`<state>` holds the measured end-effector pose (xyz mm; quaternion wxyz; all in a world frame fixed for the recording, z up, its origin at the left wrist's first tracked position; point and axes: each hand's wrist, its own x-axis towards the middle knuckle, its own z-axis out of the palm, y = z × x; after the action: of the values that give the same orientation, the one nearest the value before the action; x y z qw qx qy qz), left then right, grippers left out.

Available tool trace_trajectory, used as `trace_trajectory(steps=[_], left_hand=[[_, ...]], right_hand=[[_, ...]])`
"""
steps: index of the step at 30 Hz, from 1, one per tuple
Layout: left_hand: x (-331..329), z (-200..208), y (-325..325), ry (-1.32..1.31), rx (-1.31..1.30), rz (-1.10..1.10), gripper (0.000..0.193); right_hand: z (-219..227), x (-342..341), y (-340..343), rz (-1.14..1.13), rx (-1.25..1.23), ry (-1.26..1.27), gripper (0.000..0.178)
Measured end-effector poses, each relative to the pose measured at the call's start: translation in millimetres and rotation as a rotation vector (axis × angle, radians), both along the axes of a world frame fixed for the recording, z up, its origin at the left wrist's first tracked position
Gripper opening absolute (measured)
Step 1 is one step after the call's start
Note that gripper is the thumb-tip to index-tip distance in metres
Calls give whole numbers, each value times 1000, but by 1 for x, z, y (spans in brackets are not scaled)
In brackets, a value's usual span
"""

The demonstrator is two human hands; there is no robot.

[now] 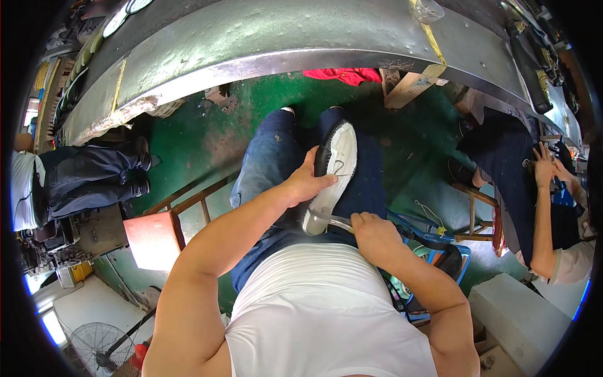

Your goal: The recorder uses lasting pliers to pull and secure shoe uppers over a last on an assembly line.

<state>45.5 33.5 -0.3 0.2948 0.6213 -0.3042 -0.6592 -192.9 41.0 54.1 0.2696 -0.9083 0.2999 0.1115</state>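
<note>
A shoe (343,146) lies bottom up across my thighs, with its toe pointing away from me. Its underside is whitish, edged by dark upper material, and a thin dark loop shows near its middle. My left hand (306,183) grips the shoe from the left side, the thumb pressed on the underside. In my right hand (377,239), the fingers are wrapped round the handle of a hammer (338,222). The hammer's metal head is over the heel end of the shoe, slightly blurred; whether it touches cannot be told.
Ahead runs a long metal-topped bench (264,41) with a clear cup (428,10) on it. A wooden stool (154,237) stands left. On the right a co-worker's hands (548,168) are busy; another person's legs (94,176) are at left. A fan (100,345) stands lower left.
</note>
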Motion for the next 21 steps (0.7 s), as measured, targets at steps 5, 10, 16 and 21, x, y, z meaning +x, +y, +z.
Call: trace_trajectory(steps=[5, 10, 16, 21], left_hand=[[4, 0, 7, 22, -60, 9, 96], [7, -7, 44, -216, -102, -189, 104], [-11, -22, 65, -85, -126, 16, 100], [-14, -19, 71, -345, -270, -74, 105]], right_hand=[[7, -11, 4, -78, 179, -8, 14], [-1, -18, 5, -88, 214, 110, 13], [1, -32, -15, -34, 395, -53, 20], [16, 6, -24, -367, 443, -233, 33]])
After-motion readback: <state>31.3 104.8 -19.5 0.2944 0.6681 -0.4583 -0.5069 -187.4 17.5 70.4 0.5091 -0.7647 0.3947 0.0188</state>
